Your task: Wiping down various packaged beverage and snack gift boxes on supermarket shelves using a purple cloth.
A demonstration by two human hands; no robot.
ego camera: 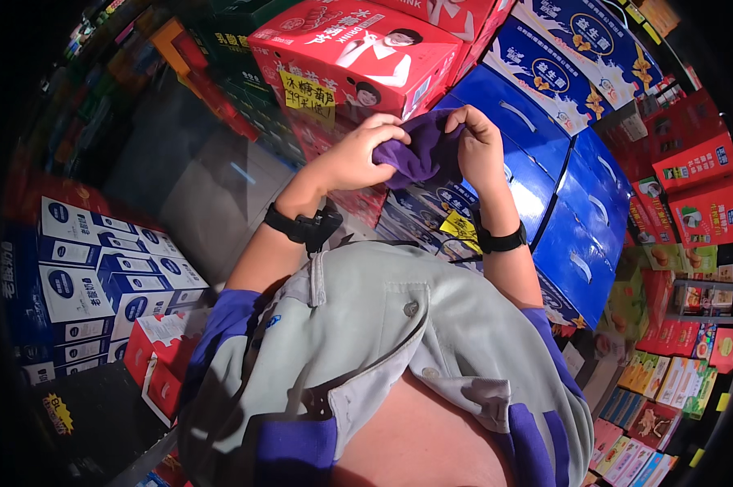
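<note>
A crumpled purple cloth point(424, 149) is stretched between my two hands, in front of the stacked cartons. My left hand point(363, 152) grips its left edge, thumb below and fingers above. At its upper right edge, the bent fingers of my right hand point(481, 143) pinch the fabric. Black bands circle both wrists, the left one carrying a small black device point(325, 228). Behind the cloth stand a red drink carton point(366, 55) with a yellow handwritten tag point(308, 97) and blue cartons with white handles point(512, 122).
White and blue boxes point(77, 292) are stacked at the left, beside a red box point(159, 359). Green cartons point(244, 67) rise at the upper left, next to grey floor point(220, 176). Shelves of small packaged goods point(652, 389) line the right side.
</note>
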